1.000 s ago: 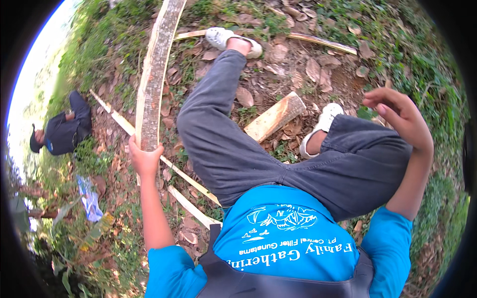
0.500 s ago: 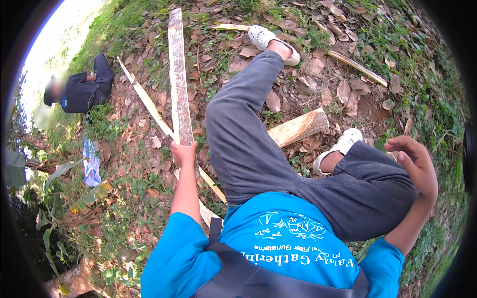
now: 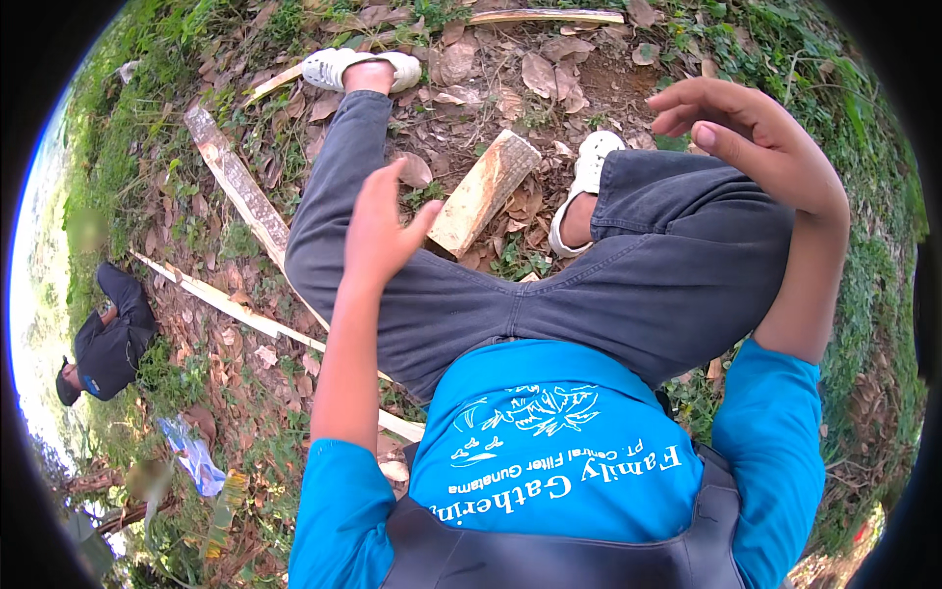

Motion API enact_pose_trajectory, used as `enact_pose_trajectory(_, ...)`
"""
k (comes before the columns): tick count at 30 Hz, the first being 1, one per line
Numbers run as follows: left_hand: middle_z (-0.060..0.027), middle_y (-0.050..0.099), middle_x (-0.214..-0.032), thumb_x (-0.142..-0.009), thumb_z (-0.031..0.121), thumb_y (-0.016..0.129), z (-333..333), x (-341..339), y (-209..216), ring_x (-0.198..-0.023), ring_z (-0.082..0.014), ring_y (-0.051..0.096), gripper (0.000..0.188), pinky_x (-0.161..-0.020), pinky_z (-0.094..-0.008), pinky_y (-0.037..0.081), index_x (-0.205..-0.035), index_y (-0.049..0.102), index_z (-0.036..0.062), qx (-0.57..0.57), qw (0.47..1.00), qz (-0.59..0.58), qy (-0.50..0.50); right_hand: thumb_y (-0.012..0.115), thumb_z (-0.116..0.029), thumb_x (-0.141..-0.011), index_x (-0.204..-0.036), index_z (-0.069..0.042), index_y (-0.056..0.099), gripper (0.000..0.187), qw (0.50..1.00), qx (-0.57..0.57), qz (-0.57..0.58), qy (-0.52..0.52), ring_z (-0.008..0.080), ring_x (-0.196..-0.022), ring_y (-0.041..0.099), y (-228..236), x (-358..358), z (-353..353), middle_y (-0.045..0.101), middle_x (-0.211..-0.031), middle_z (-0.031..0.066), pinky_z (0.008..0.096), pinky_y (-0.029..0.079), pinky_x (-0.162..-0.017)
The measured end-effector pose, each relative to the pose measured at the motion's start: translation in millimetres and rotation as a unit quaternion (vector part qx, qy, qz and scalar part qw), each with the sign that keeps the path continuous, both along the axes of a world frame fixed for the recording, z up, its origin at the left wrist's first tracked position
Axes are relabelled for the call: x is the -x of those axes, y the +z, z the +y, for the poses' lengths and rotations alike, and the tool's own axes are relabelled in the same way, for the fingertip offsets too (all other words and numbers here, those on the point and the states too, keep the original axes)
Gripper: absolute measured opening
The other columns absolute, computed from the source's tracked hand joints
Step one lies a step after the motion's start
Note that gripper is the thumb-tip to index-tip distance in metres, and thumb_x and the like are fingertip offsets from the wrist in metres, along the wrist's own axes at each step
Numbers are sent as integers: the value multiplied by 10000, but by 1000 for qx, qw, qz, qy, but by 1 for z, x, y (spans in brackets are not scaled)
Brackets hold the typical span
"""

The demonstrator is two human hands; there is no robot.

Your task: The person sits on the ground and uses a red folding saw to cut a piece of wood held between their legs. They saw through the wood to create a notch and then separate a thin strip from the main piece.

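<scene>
- The left hand [image 3: 385, 234] hangs over the left trouser leg [image 3: 334, 187], fingers released and thumb spread; it is blurred, and nothing shows in its grasp.
- The right hand [image 3: 760, 142] is raised near the folded right trouser leg [image 3: 687, 255], fingers loosely curled; nothing shows in them, though the palm is partly hidden.
- The short split log [image 3: 486, 191] lies on the ground between the pale left shoe [image 3: 326, 69] and right shoe [image 3: 591, 162], a pale face upward.
- Its near end appears just beside the left thumb, but the height between them cannot be told; I would lower the fingers gradually.
- Taking it by both ends, one hand to each, would likely be steadiest. Split edges look rough, so fingers are probably safer on the broad sides.
- The long plank [image 3: 235, 182] lies on the ground to the left, its near part hidden by the left leg; avoid knocking it with the knee.
- A thin strip [image 3: 221, 302] lies farther left; keep both feet clear of it.
</scene>
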State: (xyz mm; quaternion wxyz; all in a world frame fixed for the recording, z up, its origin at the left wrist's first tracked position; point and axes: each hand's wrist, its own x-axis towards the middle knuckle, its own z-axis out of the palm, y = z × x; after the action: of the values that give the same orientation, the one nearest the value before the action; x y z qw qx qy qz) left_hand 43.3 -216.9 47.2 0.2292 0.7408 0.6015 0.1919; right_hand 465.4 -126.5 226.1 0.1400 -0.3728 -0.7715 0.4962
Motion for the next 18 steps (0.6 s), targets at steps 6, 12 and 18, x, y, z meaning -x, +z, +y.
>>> enact_pose_trajectory(6,-310,180,-1643,-678,561,912,30,-98,-124,-1443,-500,375,1470,-1119,-651,382,-1644,-79,66,404,852,328,-63,587,-231,-1076,-1355,-32,638,346,999,-33,37,-2,173,-1100,681,-7,-5,4,716,-1160,90,334,549,-951)
enact_pose_trajectory(12,-265,168,-1608,-590,409,991,6,-99,-185,-1346,-431,428,1608,-1030,-650,445,-1619,-212,124,294,890,349,9,601,-249,-1070,-1325,-31,660,340,999,-30,21,-20,152,-1035,690,-14,-24,4,725,-1063,75,317,555,-921)
enact_pose_trajectory(18,-293,371,-1517,-626,339,978,28,-42,-177,-1345,-422,493,1441,-1155,-488,405,-1622,-41,121,255,966,7,33,593,-306,-1071,-1337,-32,651,386,997,-15,69,7,157,-1005,698,-9,-25,23,731,-1069,97,292,565,-844)
